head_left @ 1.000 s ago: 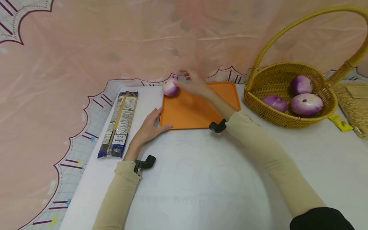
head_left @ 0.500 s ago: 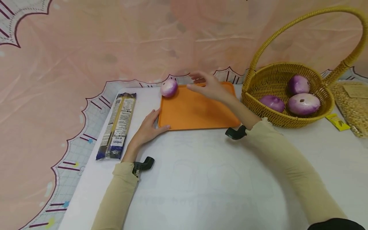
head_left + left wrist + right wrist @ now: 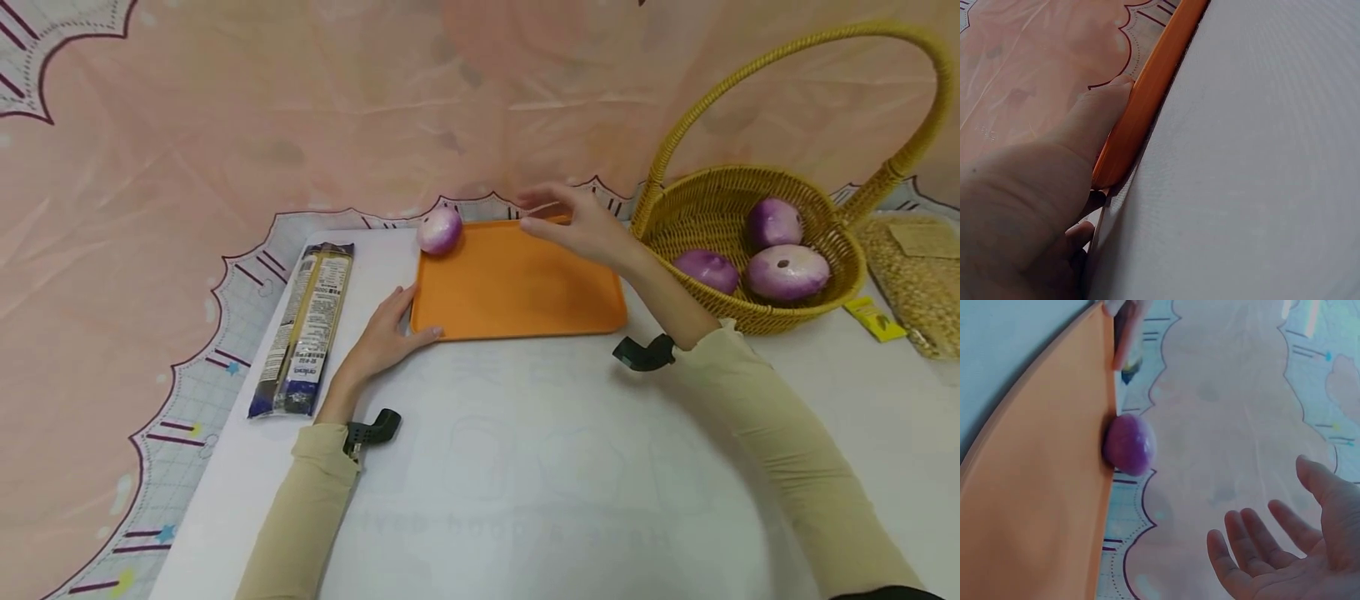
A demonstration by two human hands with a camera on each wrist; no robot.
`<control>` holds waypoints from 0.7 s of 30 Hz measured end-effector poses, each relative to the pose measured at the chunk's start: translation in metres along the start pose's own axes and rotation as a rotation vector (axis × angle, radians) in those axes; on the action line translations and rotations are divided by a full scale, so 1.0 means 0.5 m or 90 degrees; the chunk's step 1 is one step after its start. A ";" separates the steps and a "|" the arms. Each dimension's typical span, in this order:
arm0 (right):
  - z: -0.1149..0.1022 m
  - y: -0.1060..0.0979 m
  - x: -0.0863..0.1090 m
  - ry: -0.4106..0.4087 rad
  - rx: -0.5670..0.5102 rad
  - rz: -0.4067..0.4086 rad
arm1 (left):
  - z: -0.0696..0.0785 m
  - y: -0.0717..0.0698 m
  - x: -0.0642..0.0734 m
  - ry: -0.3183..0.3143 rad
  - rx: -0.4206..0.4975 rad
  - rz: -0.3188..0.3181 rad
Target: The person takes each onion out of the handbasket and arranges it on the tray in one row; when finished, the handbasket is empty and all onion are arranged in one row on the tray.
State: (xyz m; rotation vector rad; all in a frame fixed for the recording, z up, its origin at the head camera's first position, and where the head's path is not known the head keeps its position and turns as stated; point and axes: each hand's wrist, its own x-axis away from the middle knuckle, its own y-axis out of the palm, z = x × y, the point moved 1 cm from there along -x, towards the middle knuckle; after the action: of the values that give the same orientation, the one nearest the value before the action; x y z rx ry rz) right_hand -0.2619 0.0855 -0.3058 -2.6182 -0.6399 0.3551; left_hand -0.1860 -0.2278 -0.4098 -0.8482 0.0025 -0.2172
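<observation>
Beige long sleeves (image 3: 757,433) on both arms, w/ black wrist-mounted cams (image 3: 643,353).

purple onion (image 3: 1129,444), orange tray (image 3: 1035,487), empty right hand (image 3: 1285,550)
</observation>
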 end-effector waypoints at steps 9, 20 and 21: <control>-0.003 -0.032 0.017 -0.001 -0.002 0.008 | -0.001 0.002 0.000 0.003 -0.009 -0.001; -0.007 -0.122 0.049 0.086 0.021 -0.082 | -0.001 0.001 0.000 -0.003 -0.009 -0.001; -0.008 -0.131 0.053 0.084 0.041 -0.097 | -0.001 0.002 -0.001 -0.003 -0.007 -0.001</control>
State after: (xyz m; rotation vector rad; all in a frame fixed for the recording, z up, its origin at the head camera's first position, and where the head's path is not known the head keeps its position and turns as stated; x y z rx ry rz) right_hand -0.2629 0.1499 -0.2763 -2.4880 -0.7648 0.1529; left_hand -0.1862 -0.2275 -0.4107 -0.8605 -0.0017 -0.2161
